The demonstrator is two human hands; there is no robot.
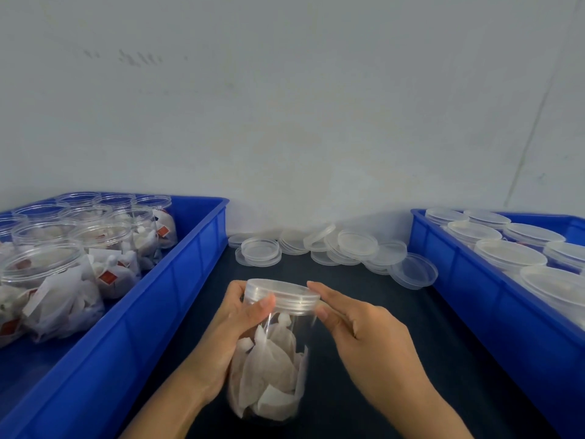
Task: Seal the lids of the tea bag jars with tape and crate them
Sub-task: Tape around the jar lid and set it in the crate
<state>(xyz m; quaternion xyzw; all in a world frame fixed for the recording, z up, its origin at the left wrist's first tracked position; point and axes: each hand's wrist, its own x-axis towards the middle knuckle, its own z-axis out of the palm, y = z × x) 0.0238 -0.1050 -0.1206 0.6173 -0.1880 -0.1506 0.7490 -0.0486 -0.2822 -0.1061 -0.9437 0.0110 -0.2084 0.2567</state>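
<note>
I could not read any words. Some tea bags in the left crate (177, 299) had small red tags (107, 277) with pale marks on them, too small to make out.

I held one clear jar (269, 353) over the dark table (364, 359), near me and in the middle, between the two blue crates. It leaned a little to the left. White tea bags (269, 365) filled its lower half, and its upper part looked see-through. A cloudy plastic lid (283, 294) with ridges on its side sat on top. My left hand (228, 337) was wrapped around the jar's left side, with the thumb up by the lid's edge. My right hand (373, 340) pinched the right edge of the lid with its fingertips.

The left crate held open jars (41, 264) stuffed with tea bags, and some tea bags spilled over their rims. The right crate (474, 312) held jars with lids on (506, 253). A heap of loose lids (348, 248) lay at the far side of the table against the pale wall (285, 106), some of them tilted on others.

The crate walls stood just beside my hands on both sides. A strip of bare dark table ran between the jar and the heap of lids.
</note>
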